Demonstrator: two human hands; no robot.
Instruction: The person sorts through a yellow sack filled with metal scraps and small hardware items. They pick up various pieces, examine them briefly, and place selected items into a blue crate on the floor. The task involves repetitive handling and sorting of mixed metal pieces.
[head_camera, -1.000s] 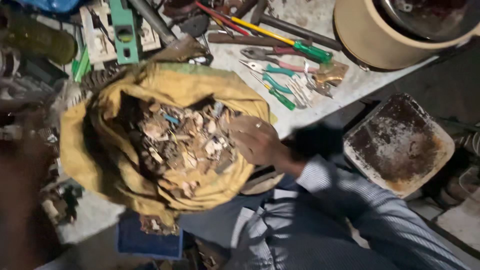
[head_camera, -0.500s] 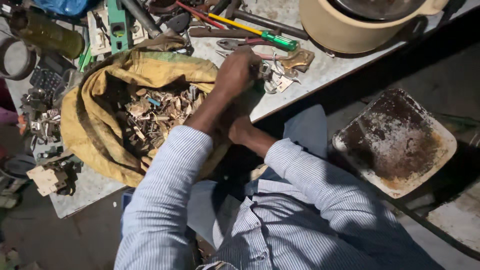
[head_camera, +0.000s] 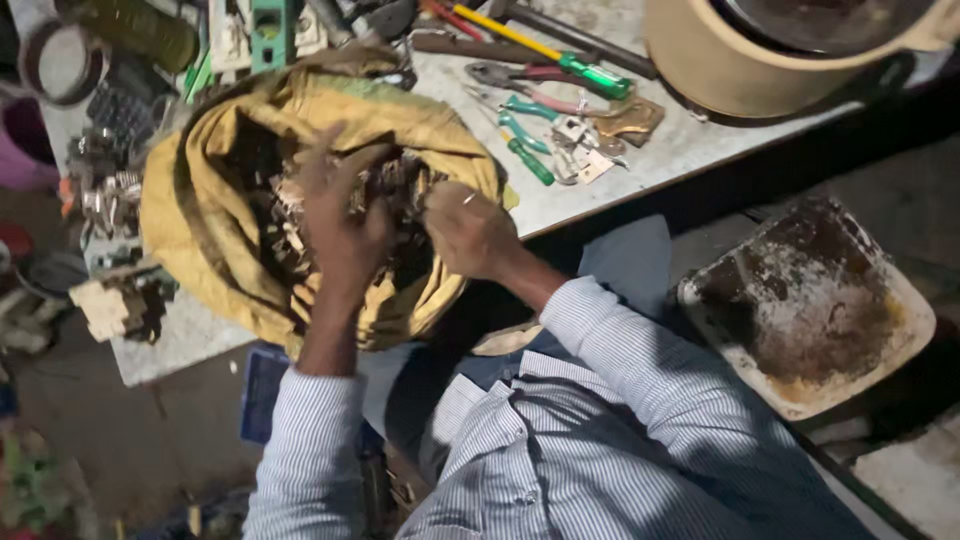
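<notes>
A yellow cloth sack (head_camera: 200, 230) lies open on the grey workbench (head_camera: 660, 150), filled with several small scrap metal and plastic pieces (head_camera: 400, 185). My left hand (head_camera: 340, 225) is down inside the sack's mouth with its fingers spread over the pieces; it is blurred. At the sack's right rim, my right hand (head_camera: 470, 230), with a ring on one finger, has its fingers curled into the pile. What those fingers hold is hidden. Both striped sleeves reach in from below.
Green-handled pliers (head_camera: 520, 145), a yellow-and-green screwdriver (head_camera: 545, 45) and small brass parts (head_camera: 625, 118) lie right of the sack. A cream pot (head_camera: 720, 70) stands at the back right. A rusty tray (head_camera: 810, 300) sits off the bench, a blue crate (head_camera: 262, 390) below it.
My left hand has come back from the tools at the sack's right and dropped into the sack. My right hand has risen from below the bench edge to the sack's rim.
</notes>
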